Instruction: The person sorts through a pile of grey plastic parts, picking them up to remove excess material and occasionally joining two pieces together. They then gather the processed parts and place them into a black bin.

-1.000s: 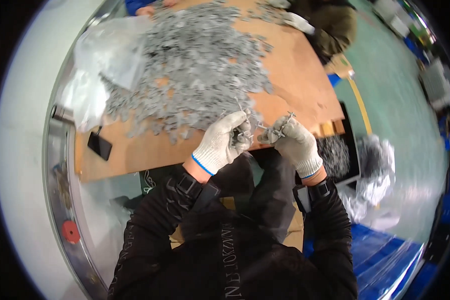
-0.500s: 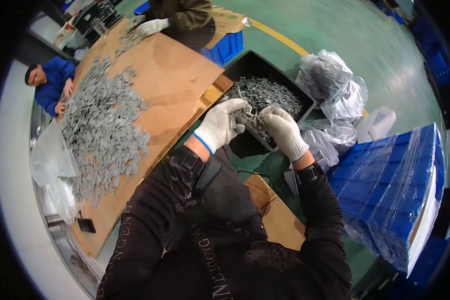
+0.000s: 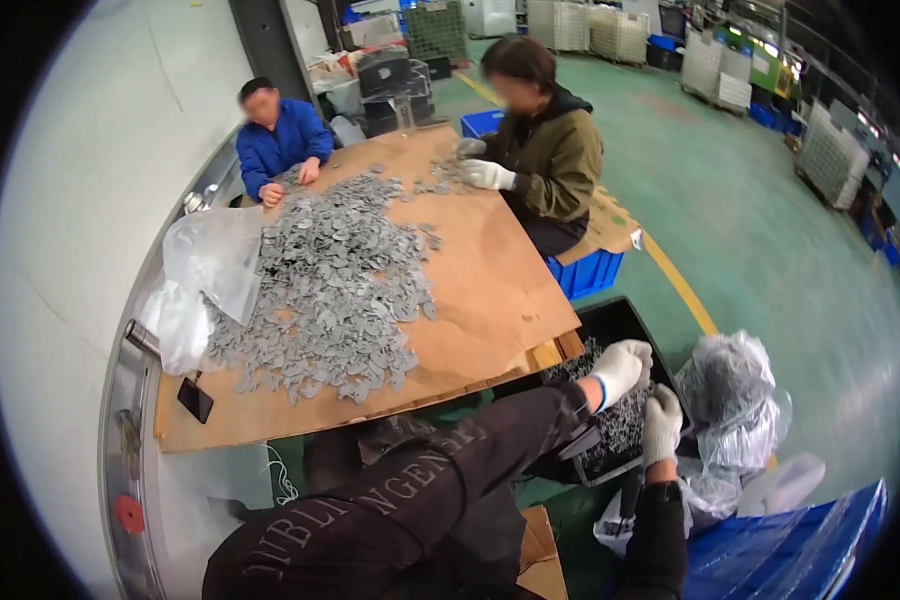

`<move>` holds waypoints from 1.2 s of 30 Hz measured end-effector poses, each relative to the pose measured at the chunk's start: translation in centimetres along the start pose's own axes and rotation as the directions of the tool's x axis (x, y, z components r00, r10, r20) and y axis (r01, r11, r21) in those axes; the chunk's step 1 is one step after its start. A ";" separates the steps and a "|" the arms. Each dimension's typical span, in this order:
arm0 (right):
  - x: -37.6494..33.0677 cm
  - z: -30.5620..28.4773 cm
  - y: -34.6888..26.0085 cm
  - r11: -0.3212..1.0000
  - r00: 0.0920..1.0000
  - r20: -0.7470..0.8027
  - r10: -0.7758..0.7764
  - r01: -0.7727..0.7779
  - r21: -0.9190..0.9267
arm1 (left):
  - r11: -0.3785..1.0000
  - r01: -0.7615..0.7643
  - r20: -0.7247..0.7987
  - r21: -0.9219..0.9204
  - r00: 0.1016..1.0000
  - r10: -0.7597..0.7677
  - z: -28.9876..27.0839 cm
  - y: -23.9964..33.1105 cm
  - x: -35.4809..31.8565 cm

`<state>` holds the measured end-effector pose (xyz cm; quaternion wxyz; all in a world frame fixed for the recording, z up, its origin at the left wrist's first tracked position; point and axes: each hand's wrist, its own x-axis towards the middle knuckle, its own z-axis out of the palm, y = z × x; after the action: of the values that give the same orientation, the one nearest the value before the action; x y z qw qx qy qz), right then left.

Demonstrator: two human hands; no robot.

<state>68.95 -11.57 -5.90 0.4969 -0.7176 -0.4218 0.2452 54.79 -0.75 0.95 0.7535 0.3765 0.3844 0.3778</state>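
Observation:
My left hand [image 3: 622,370], in a white knit glove, is closed above a black bin [image 3: 660,357] low at the right. Just below it, toward me, my right hand [image 3: 661,426], gloved the same way, has its fingers curled in over the bin's contents. What either hand pinches is hidden or too small to make out. Small dark grey pieces [image 3: 615,437] lie heaped in the bin. On the cardboard-covered table [image 3: 490,290] to the left spreads a big pile of flat grey parts [image 3: 345,290].
A person in blue [image 3: 282,140] and another in an olive jacket [image 3: 560,150] handle grey parts at the table's far side. A clear plastic bag [image 3: 210,255] and a phone [image 3: 195,400] lie left. Wrapped bundles [image 3: 727,385] and blue crates [image 3: 780,545] stand right of the bin.
My view has swung left and up toward the table and co-workers. My hands now appear farther right and lower, still over the bin; grey pieces that showed between them are no longer visible.

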 end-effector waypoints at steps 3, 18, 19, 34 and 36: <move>-3.3 1.7 -0.3 0.993 0.995 0.030 0.095 -0.097 0.065 | 0.994 -0.005 0.272 0.111 0.962 -0.026 -4.2 1.1 -4.7; -5.2 28.5 -18.4 0.920 0.832 0.427 -0.353 0.393 -0.005 | 0.555 0.224 -0.594 0.801 0.415 0.690 -55.4 19.6 -32.3; -5.1 29.9 -18.9 0.886 0.814 0.452 -0.366 0.453 -0.098 | 0.496 0.362 -0.608 0.789 0.347 0.714 -57.6 21.3 -32.7; -5.0 35.9 -19.8 0.663 0.761 0.467 -0.450 0.635 -0.397 | 0.811 0.430 -0.918 0.397 0.215 0.334 -80.9 29.8 -28.7; -5.1 36.4 -20.1 0.656 0.752 0.482 -0.450 0.644 -0.393 | 0.758 0.437 -0.875 0.484 0.220 0.431 -82.1 30.5 -29.9</move>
<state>30.93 5.54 -1.79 0.2448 -0.6081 -0.7516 0.0739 -37.19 9.48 1.40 0.1569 0.2887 0.8715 0.3640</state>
